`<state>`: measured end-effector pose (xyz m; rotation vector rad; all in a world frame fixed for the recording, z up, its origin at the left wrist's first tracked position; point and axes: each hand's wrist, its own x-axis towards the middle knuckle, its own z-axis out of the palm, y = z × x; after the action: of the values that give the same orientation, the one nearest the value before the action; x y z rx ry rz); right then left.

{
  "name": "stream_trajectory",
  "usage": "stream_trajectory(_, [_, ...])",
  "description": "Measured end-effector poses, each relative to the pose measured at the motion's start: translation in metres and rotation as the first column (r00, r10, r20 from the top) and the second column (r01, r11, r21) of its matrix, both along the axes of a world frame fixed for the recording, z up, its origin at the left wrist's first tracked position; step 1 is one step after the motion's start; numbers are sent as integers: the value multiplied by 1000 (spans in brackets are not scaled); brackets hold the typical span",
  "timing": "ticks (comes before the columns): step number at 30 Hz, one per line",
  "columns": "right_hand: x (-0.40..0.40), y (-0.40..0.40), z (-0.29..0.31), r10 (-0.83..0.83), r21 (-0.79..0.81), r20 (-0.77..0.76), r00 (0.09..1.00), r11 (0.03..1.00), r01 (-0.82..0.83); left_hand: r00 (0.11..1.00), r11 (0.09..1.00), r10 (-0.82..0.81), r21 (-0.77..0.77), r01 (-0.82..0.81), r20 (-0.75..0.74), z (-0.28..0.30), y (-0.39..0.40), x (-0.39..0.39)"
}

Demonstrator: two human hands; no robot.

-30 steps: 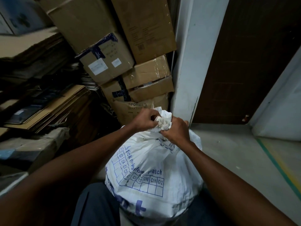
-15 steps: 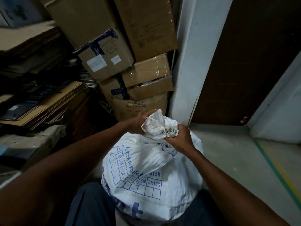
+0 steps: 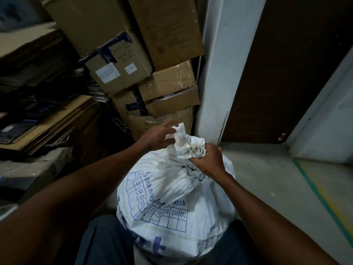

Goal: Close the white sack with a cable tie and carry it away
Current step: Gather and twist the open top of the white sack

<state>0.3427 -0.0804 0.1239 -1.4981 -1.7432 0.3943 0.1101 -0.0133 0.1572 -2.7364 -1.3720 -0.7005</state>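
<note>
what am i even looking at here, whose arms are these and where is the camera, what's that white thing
There is no machine here: the arms belong to a person, and the single camera sits on that person's head, looking forward and down, so you see the scene as they do.

The white thing is a woven white sack with blue print, standing full between the person's legs on the floor. The right hand grips the bunched neck of the sack, closed around it. The left hand is at the loose top of the neck, fingers partly open and blurred, so its hold is unclear. No cable tie is visible.

Behind stand stacked cardboard boxes, with flattened cardboard to the left and a dark door to the right.
</note>
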Motion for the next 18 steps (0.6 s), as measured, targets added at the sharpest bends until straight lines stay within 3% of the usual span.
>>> stream_trajectory(4, [-16,2,17,-146,-9,54,988,989,146,996,1000,-10,-24,12,91,-1,-13,28])
stream_trajectory(7, [-15,6,22,31,-84,80,996,996,-25,971,996,51,-77,-34,232,4,-17,39])
stream_trajectory(9, [-13,7,23,87,-78,141,986,994,-77,966,991,64,-131,-32,250,8,-20,44])
stream_trajectory(13, [-17,7,20,-137,113,219,966,987,114,948,978,42,-208,26,315,9,-20,48])
stream_trajectory(18, [-19,7,4,-180,83,188,966,983,167,959,906,-57,-388,167,279,10,-21,30])
